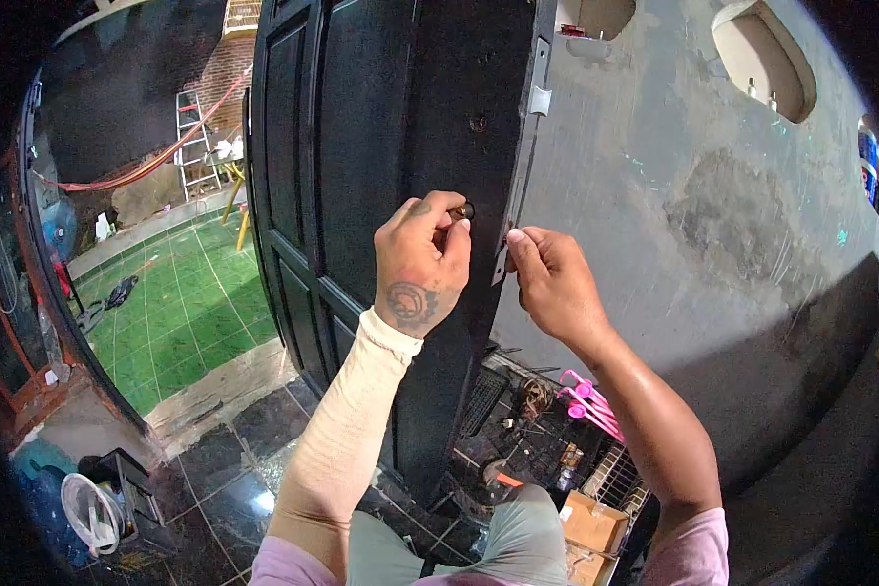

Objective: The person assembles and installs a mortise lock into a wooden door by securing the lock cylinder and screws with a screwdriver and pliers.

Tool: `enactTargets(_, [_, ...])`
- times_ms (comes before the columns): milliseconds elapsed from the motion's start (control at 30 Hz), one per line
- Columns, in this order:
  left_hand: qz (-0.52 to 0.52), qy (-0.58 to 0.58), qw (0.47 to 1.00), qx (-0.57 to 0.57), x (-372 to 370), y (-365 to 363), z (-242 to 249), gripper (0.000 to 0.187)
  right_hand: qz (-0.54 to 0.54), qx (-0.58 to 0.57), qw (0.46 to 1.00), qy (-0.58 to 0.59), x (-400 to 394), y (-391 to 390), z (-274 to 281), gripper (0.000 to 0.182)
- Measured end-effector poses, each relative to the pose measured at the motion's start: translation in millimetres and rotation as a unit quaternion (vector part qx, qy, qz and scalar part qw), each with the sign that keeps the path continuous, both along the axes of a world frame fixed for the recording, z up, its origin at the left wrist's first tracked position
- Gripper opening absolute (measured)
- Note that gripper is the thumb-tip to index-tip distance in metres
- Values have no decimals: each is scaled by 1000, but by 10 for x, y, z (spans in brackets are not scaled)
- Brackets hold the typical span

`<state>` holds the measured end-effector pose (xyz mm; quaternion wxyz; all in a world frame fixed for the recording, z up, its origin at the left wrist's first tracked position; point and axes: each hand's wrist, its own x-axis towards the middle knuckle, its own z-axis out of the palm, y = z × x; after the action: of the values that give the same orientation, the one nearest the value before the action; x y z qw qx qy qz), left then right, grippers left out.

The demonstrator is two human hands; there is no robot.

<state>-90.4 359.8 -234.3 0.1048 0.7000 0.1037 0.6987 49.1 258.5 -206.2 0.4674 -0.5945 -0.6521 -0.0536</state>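
A black panelled door [361,117] stands open on edge in front of me. My left hand [422,259], tattooed and with a cream sleeve below the wrist, is closed in a pinch on a small dark and brass-coloured lock piece [466,211] at the door face. My right hand [557,283] is also closed, thumb against forefinger, at the door's narrow edge. Just beside its fingertips is a metal latch plate [500,265]; what they pinch, if anything, is hidden. Higher on that edge sits another metal latch [539,101], and the face has a round hole [477,123].
A grey plastered wall [645,176] with niches rises at right. Below lie pink plastic items [591,405], a cardboard box [594,527] and a wire rack [615,479]. A white bucket [93,513] stands lower left. Beyond the doorway are green tiles [181,303] and a ladder [193,146].
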Motion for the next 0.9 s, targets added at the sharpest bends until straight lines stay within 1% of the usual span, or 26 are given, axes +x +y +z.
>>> enactTargets(67, [-4,2,1000,-10,-13,-5,-4,15,-27,58,991,-116,23,-25,8,25])
enactTargets(167, [-16,-6,1000,-11,-7,-6,-6,16,1,169,973,-156,53,3,-47,14])
enactTargets(267, [-13,1,1000,-27,-18,-22,-1,17,14,145,965,-220,86,-34,-55,16])
enactTargets(367, [-3,-14,1000,4,-14,-28,-3,18,-21,132,945,-299,149,2,-78,17])
enactTargets(467, [7,-20,1000,6,-15,-29,-7,18,-22,110,946,-303,113,-26,-29,17])
enactTargets(567, [3,-23,1000,0,-4,-31,-9,18,-31,109,948,-297,109,6,-16,13])
enactTargets(667, [11,-11,1000,-6,-14,-51,7,18,7,122,962,-244,109,53,5,12])
enactTargets(767, [11,-11,1000,-3,4,-33,8,18,-2,57,991,-118,41,16,46,23])
enactTargets(800, [8,-14,1000,-2,17,-27,2,18,36,-22,999,17,37,-5,65,24])
enactTargets(833, [5,-16,1000,0,25,-15,-2,18,72,-100,981,152,38,-23,90,26])
enactTargets(900, [-10,-17,1000,-4,33,-2,-8,18,85,-144,961,218,49,-33,93,26])
